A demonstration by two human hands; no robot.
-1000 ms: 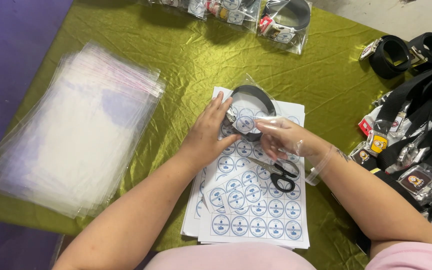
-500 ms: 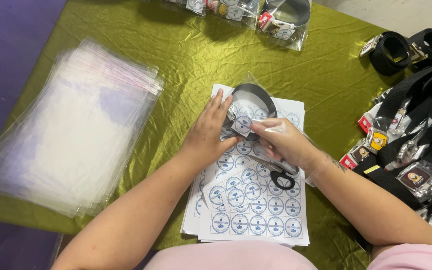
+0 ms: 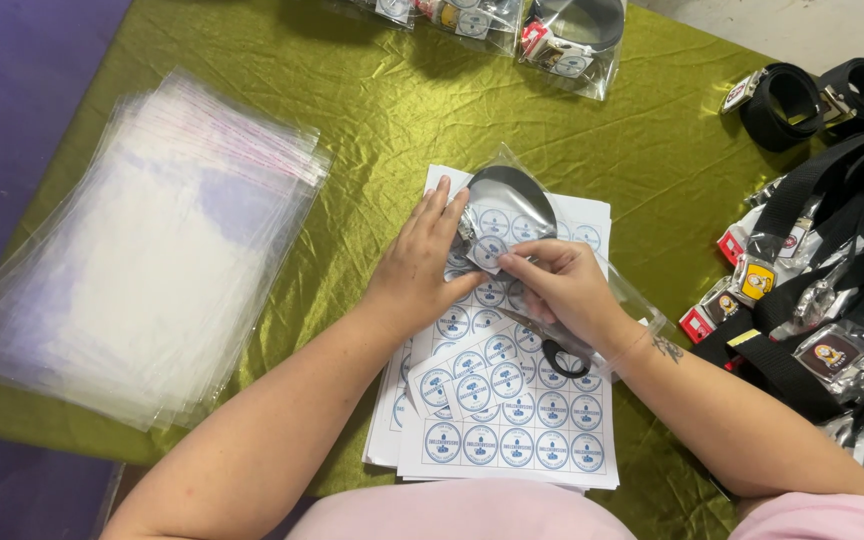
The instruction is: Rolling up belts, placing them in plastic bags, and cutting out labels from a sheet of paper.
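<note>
The right hand point(image 3: 564, 292) pinches a small round blue-and-white sticker point(image 3: 488, 250) against a clear plastic bag holding a coiled black belt point(image 3: 508, 196). The left hand point(image 3: 420, 262) lies with fingers flat on the bag's left edge, steadying it. Both rest on white sheets of round stickers point(image 3: 508, 430), where black-handled scissors point(image 3: 558, 357) lie, on olive-green satin cloth point(image 3: 372, 120). A stack of empty clear plastic bags point(image 3: 152, 250) sits well to the left.

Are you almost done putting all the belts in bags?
Not nearly. Done: a few bagged belts lie at the top edge. In hand: the left hand and right hand press a round sticker onto one bag. Left: loose black belts on the right and a tall stack of empty bags.
</note>
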